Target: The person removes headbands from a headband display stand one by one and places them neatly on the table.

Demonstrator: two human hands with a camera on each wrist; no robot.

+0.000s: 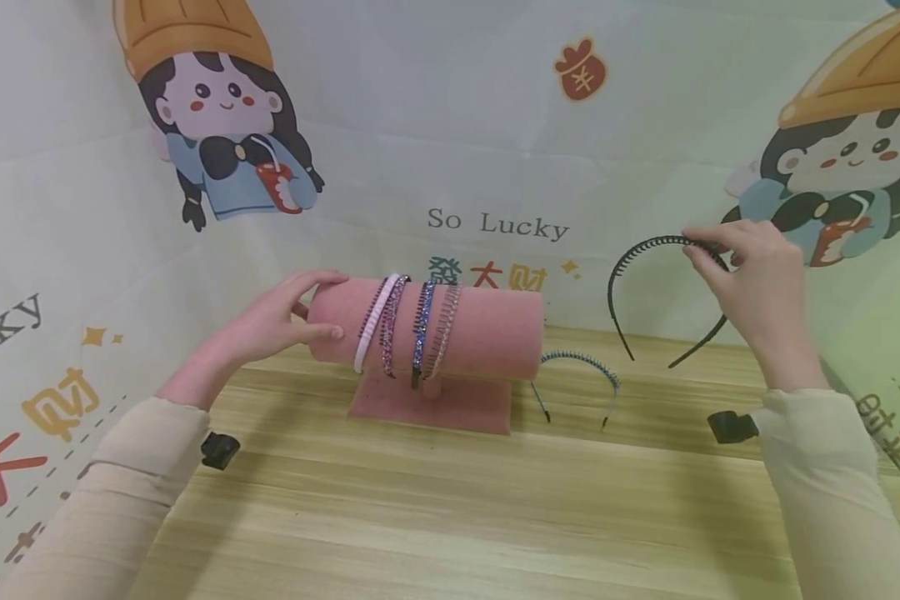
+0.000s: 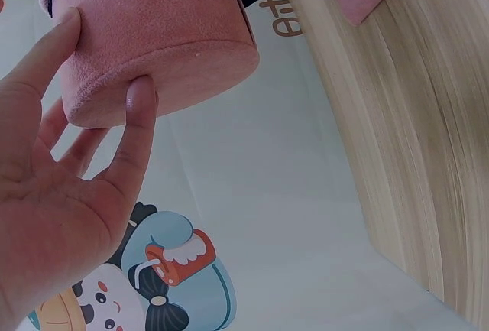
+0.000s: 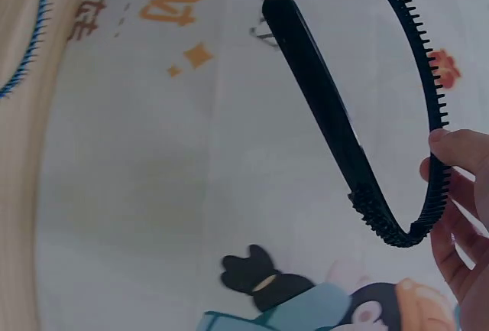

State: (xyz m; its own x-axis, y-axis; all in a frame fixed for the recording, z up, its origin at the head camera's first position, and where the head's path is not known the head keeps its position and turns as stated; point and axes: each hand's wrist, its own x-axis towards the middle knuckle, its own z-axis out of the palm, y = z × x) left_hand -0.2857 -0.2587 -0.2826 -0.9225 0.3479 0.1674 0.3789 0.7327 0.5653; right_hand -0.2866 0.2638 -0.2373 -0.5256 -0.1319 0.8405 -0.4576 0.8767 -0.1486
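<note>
My right hand (image 1: pixel 768 279) pinches a black toothed headband (image 1: pixel 648 243) near its top, holding it up with both ends hanging down. In the right wrist view the headband (image 3: pixel 317 94) shows its comb teeth and a bumpy part. At the left, my left hand (image 1: pixel 281 312) grips the end of the pink plush roll of a display stand (image 1: pixel 495 333); thumb and fingers touch the roll's end (image 2: pixel 191 79) in the left wrist view. On the roll sit a white headband (image 1: pixel 372 325), a pink glittery one (image 1: pixel 388 337), a blue glittery one (image 1: pixel 422 325) and a clear toothed one (image 1: pixel 444 329).
A blue toothed headband (image 1: pixel 577 358) stands on the wooden table (image 1: pixel 450 517) just right of the stand's pink base (image 1: pixel 435 412). Behind rises a white printed cloth (image 1: pixel 420 125) with cartoon figures. A black device is strapped at each wrist.
</note>
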